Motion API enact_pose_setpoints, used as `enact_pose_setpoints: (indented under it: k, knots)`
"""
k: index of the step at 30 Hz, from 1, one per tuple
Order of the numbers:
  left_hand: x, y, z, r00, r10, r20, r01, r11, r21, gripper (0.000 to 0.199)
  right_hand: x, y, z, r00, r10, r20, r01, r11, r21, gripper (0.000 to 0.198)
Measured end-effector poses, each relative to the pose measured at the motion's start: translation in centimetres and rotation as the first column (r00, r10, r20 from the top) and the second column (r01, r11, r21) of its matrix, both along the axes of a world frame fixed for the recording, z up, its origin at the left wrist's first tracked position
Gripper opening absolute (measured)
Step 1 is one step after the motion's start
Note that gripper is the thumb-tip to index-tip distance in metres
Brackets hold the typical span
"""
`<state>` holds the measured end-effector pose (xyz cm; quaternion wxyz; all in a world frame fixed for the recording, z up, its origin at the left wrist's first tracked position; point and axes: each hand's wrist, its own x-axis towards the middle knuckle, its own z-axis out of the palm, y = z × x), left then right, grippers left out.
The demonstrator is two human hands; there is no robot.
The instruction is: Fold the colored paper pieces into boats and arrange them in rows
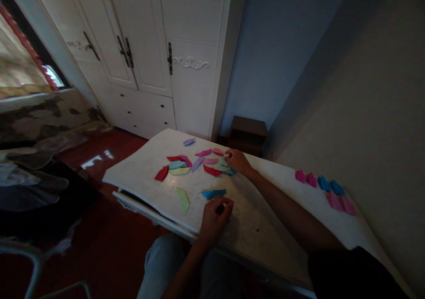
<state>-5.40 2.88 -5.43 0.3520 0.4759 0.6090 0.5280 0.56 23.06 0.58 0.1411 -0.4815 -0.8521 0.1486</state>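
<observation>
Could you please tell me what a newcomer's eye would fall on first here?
Probably the colourful scatter of folded papers on the white table, with the right hand at its right end and the left hand beside a blue piece. Next might come the pink and blue pieces by the wall at right, then the white wardrobe beyond.

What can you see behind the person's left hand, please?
A blue folded paper lies on the table beyond the left hand; whatever the hand covers is hidden.
</observation>
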Motion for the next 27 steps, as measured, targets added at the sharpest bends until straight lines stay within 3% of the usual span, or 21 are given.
enact_pose_setpoints:
  k: [4,10,19,27]
  knots:
    - [-0.1,0.1,0.1,0.999,-0.035,0.006,0.035,0.998,0.057,0.023,-3.4,2.8,-0.7,0.984,-0.089,0.152,0.084,0.996,0.039,0.035]
    - [-0.2,-0.2,0.1,0.998,-0.068,-0.002,0.067,0.991,0.112,0.017,-5.4,4.8,-1.3,0.935,-0.131,0.330,0.116,0.991,0.064,0.041]
    - [0.0,-0.1,-0.2,0.998,-0.063,-0.014,0.065,0.985,0.158,0.014,-5.5,4.8,-1.6,0.888,-0.016,0.459,-0.046,0.991,0.123,0.031]
    - [0.2,-0.2,-0.5,0.998,-0.041,-0.057,0.049,0.986,0.157,0.014,-5.5,4.6,-2.5,0.839,0.018,0.544,-0.151,0.968,0.201,0.035]
